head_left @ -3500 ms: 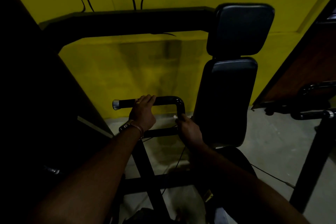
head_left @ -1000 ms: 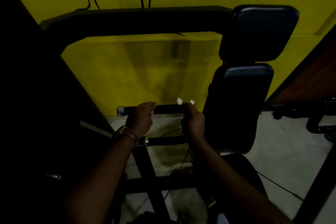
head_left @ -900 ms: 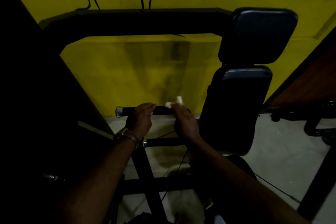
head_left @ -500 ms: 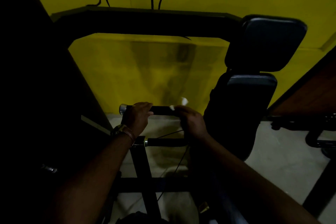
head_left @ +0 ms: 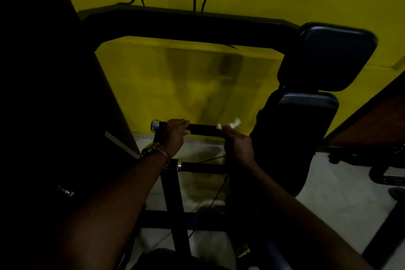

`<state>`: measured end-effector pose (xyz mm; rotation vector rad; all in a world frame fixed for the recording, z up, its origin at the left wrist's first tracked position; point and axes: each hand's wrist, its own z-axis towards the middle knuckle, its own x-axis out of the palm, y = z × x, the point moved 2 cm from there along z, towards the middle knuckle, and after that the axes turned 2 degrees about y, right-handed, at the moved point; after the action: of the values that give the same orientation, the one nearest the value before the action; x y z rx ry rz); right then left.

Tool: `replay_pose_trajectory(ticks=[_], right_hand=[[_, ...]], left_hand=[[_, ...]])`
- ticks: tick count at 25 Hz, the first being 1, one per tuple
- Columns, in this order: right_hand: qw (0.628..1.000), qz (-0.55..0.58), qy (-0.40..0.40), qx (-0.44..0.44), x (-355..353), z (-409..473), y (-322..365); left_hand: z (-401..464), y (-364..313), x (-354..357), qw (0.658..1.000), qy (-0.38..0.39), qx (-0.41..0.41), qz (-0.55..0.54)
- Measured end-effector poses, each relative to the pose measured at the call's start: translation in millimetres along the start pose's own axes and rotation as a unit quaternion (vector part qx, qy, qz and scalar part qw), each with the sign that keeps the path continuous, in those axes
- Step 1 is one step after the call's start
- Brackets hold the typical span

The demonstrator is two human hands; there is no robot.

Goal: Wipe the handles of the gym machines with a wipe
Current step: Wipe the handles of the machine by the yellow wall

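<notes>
head view: the left hand (head_left: 174, 136) curls round the handle (head_left: 202, 130) near its chrome end, likely to steady the bar. the right hand (head_left: 237, 144) grips the white wipe (head_left: 232, 124) against the handle's inner end, beside the back pad (head_left: 304, 120), fingers closed on it for rubbing.

The left hand (head_left: 174, 136) gripped the black handle (head_left: 202, 130) near its chrome end; the right hand (head_left: 238, 147) pressed a white wipe (head_left: 232, 124) against it.
</notes>
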<state>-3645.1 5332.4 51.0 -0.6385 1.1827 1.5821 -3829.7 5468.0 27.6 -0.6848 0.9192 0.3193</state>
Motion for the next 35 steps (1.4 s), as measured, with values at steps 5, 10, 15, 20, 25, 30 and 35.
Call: replay_pose_trajectory(ticks=[5,10,15,20,25,30,35], right_hand=[[0.988,-0.020,0.074,-0.135,6.6,20.0,29.8],[0.998,0.035,-0.010,-0.049,10.3,12.9,-1.7],[0.981,-0.019,0.069,-0.179,30.6,31.2,55.3],[0.994,-0.049,-0.003,-0.100,-10.5,16.4,-0.1],[0.975,-0.024,0.092,-0.200,55.8,41.2,67.9],[0.969,0.007,0.056,-0.240,24.0,42.6,35.1],[0.979,0.118,0.099,-0.132,34.3,59.0,54.0]], left_hand=[[-4.4,-4.9,-22.9,1.000,-0.007,0.010,0.024],[-22.9,28.4,-19.4,0.999,-0.036,-0.001,0.005],[-16.2,39.3,-23.9,1.000,0.009,-0.019,0.012],[-27.3,59.4,-13.8,0.994,-0.022,-0.109,-0.015],[-19.5,60.5,-21.6,0.993,0.036,-0.111,0.010],[-21.9,70.0,-36.6,0.983,0.042,-0.166,-0.068],[-19.3,72.2,-27.2,0.978,0.040,-0.180,-0.099]])
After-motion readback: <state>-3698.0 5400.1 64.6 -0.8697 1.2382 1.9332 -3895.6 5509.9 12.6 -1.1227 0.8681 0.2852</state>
